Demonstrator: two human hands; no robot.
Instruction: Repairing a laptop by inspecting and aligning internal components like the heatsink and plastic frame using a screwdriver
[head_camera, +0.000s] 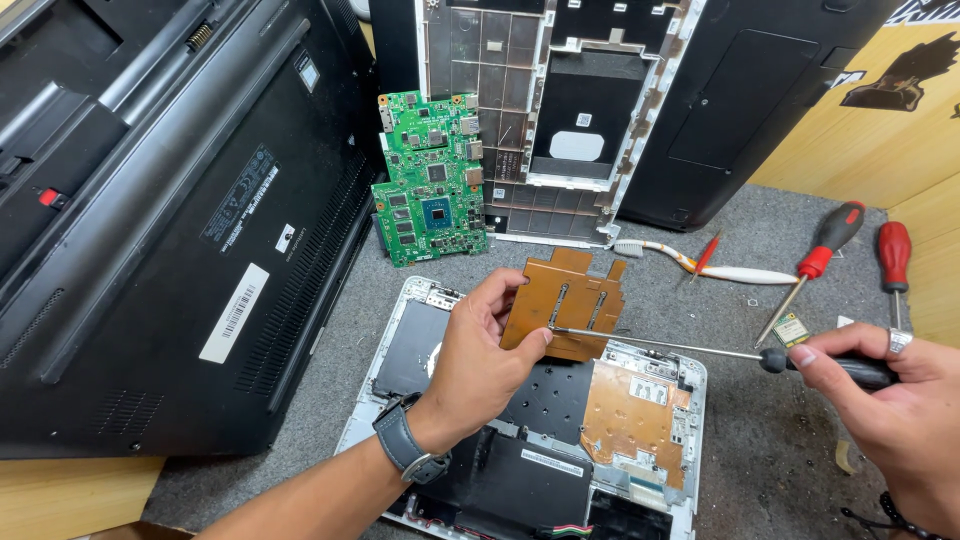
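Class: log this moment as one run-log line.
left hand: holds copper plate | right hand: holds screwdriver, tip on plate | below: open laptop

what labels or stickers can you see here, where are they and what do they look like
Barcode sticker: on the big black laptop base at left, long white rectangle.
Printed label: higher on that base, dark with pale print.
Small sticker: between those two, white square.
White sticker: on the black battery in the open laptop, narrow strip.
Oval sticker: in the upright white frame, pale grey.
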